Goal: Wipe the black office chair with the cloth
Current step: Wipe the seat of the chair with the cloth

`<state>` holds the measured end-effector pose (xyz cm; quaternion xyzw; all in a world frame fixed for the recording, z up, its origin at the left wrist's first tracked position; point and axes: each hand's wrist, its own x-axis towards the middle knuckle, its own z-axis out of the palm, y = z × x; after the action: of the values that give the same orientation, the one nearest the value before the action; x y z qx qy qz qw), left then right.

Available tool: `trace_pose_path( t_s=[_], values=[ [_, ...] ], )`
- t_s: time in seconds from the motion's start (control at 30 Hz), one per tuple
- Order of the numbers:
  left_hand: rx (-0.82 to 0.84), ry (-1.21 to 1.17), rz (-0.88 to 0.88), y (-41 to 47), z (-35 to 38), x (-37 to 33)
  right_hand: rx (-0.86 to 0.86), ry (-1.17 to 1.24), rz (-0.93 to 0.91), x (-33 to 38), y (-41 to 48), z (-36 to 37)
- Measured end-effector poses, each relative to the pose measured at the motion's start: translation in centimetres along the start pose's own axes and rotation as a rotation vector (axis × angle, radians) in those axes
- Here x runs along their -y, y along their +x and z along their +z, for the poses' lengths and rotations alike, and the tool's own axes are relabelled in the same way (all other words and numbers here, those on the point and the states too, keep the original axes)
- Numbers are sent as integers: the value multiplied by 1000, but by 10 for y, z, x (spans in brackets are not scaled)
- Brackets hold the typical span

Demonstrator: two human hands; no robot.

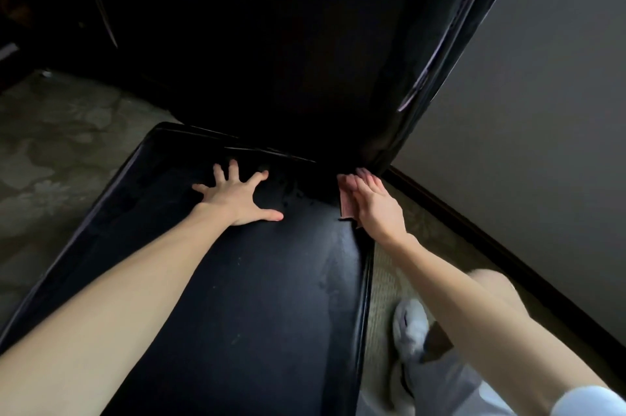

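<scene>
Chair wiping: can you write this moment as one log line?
left hand: flat on seat | right hand: presses pink cloth at seat's rear right corner

Left hand (237,195) flat, fingers splayed, arm outstretched; right hand (372,202) edge-on, fingers straight together, arm outstretched.

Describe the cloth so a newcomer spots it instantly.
Follow the right edge of the black chair seat back to the backrest. There the right hand presses a small cloth. It is pinkish; the left hand, flat on the seat, holds nothing.
</scene>
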<state>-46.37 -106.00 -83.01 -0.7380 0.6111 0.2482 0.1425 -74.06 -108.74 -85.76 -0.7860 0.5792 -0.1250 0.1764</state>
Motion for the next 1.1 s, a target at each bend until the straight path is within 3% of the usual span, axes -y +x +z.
trace_pose_path(
  t_s=[0.13, 0.27, 0.67, 0.93, 1.1],
  values=[
    [7, -28, 7, -1, 3, 0, -84, 37, 47, 17, 4, 13],
    [22, -51, -10, 1, 0, 0, -37, 36, -1, 35, 21, 25],
    [21, -79, -18, 1, 1, 0, -217, 213, 107, -1, -24, 29],
    [0, -70, -6, -2, -6, 15, -90, 44, -22, 31, 24, 18],
    [1, -81, -109, -5, -10, 53, -84, 37, -25, 53, 39, 24]
  ],
)
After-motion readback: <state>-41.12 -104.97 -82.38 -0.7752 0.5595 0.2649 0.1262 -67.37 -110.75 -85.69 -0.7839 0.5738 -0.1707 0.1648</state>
